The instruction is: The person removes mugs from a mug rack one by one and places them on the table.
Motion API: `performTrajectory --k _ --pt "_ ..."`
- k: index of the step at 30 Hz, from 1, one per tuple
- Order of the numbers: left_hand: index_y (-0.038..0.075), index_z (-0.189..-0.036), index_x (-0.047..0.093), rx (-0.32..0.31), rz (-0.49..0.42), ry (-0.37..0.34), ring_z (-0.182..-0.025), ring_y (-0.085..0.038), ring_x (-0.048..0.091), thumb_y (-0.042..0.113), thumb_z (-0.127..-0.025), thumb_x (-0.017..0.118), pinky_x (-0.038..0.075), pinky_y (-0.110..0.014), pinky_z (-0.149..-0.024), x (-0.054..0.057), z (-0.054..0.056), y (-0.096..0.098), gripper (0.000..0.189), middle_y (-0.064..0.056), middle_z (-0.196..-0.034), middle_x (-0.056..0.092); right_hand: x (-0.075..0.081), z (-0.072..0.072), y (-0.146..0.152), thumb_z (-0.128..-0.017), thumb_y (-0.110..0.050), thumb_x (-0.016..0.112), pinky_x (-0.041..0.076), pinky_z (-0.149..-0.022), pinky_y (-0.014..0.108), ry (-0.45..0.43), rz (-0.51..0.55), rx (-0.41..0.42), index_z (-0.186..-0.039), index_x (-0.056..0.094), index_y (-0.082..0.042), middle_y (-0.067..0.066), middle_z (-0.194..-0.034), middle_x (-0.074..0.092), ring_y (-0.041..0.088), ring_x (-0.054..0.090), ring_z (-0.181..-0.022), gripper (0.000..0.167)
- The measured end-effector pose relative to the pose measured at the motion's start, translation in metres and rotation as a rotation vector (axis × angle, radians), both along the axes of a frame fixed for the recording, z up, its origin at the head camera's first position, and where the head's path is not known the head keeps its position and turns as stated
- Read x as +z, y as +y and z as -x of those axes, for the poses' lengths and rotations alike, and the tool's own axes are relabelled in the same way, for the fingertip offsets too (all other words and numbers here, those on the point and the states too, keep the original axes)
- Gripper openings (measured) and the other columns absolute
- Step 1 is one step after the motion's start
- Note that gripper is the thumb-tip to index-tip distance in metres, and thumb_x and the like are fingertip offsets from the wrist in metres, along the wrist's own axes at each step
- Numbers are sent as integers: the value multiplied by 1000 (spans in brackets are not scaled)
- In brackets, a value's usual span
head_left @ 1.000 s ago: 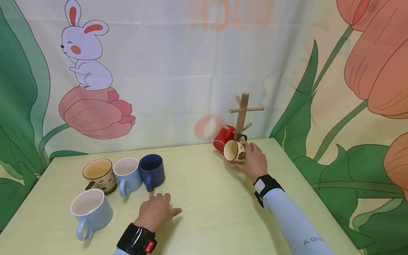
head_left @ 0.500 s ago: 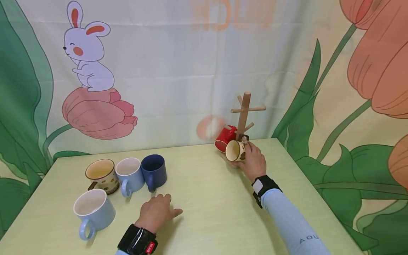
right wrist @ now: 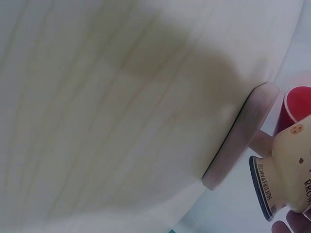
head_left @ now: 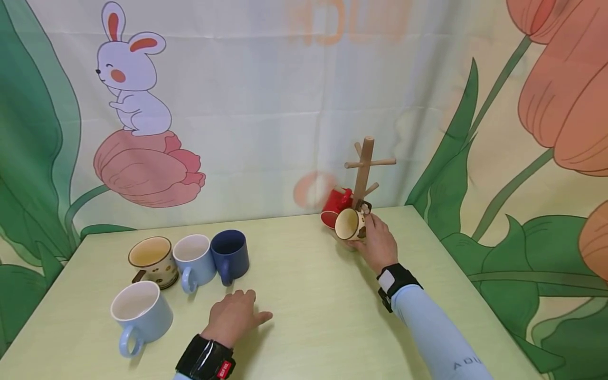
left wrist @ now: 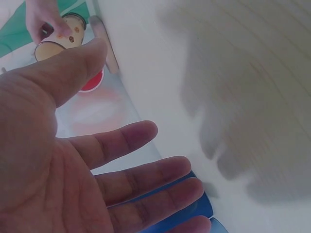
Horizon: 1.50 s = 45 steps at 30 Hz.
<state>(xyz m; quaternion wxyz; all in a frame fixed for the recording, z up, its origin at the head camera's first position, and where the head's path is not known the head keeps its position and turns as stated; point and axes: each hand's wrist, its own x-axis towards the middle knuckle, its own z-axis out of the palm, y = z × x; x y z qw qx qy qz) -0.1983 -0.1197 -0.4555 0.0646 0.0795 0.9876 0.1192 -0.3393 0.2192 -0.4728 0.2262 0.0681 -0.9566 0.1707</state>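
My right hand (head_left: 380,244) grips a cream mug (head_left: 348,224) with brown spots, low in front of a wooden mug tree (head_left: 363,171). The mug is tipped sideways, its mouth toward the left and its dark handle beside the post; whether the handle is around a peg I cannot tell. Just behind it, a red mug (head_left: 334,205) hangs tilted on the tree's lower left. In the right wrist view, the cream mug (right wrist: 293,172) is above the tree's flat base (right wrist: 240,138). My left hand (head_left: 236,316) hovers over the table with fingers spread, holding nothing, near the dark blue mug (head_left: 229,257).
On the table's left stand a spotted cream mug (head_left: 153,261), a light blue mug (head_left: 195,261) and a wider light blue mug (head_left: 142,311). Upper pegs (head_left: 382,162) of the tree carry nothing. A printed cloth (head_left: 247,132) hangs behind the table.
The head view has shifted slightly, moving the scene a little to the right. Both hands and the mugs keep nearly the same places; the right hand still holds the cream mug at the tree.
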Motion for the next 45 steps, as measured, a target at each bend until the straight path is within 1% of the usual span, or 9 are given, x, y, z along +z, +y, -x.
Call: performTrajectory --k 5,13,17,24,28,32,35,39,45 --pt "1 -108 65 -3 -4 3 -91 -39 62 52 -84 73 51 -54 -73 2 -1 1 57 -18 -96 62 2 -7 -2 -75 -30 88 48 -95 53 14 30 3 -144 40 -2 23 -138 50 40 51 -123 88" --pt "1 -106 64 -9 0 15 -90 -39 62 51 -84 74 51 -54 -72 3 0 2 56 -18 -95 62 9 -23 -8 -78 -31 86 47 -95 55 -30 119 -7 -144 39 -1 24 -140 47 40 49 -126 86" --pt "1 -107 65 -6 3 8 -91 -39 62 51 -84 73 51 -54 -73 3 1 2 56 -19 -96 63 17 -34 -16 -79 -33 85 46 -98 54 -71 212 -3 -145 40 -2 22 -140 47 37 51 -125 85" --pt "1 -106 64 -4 7 1 -90 -39 63 51 -84 73 51 -54 -73 4 0 2 56 -19 -96 63 27 -63 -33 -83 -35 82 46 -98 51 -157 438 86 -145 41 -6 16 -135 51 32 55 -119 80" --pt "1 -105 64 -5 3 4 -89 -38 63 51 -84 73 51 -54 -72 3 0 2 55 -18 -95 62 29 -76 -43 -84 -35 81 50 -91 47 -245 557 190 -145 43 -13 12 -126 56 29 56 -112 76" --pt "2 -105 65 -7 -3 11 -89 -38 63 51 -84 74 51 -53 -72 4 0 1 55 -17 -94 62 26 -85 -48 -84 -36 80 50 -80 39 -360 611 285 -140 50 -19 6 -115 61 25 55 -100 65" --pt "3 -107 65 -9 -17 8 -87 -36 63 49 -84 74 51 -52 -70 4 0 1 53 -15 -94 62 24 -89 -49 -87 -36 78 49 -83 38 -463 611 372 -140 52 -18 2 -116 62 23 55 -102 61" --pt "4 -111 64 -28 -64 30 -86 -31 64 44 -86 75 52 -51 -70 5 1 2 48 -13 -96 64 25 -92 -49 -91 -29 74 48 -88 41 -616 595 543 -138 54 -12 5 -118 63 24 56 -107 54" --pt "6 -122 60 -129 -180 158 -93 -29 65 34 -86 77 53 -49 -74 3 0 7 48 -12 -107 66 23 -93 -53 -90 -21 75 45 -101 41 -887 574 779 -140 51 -6 6 -129 60 23 55 -120 58"
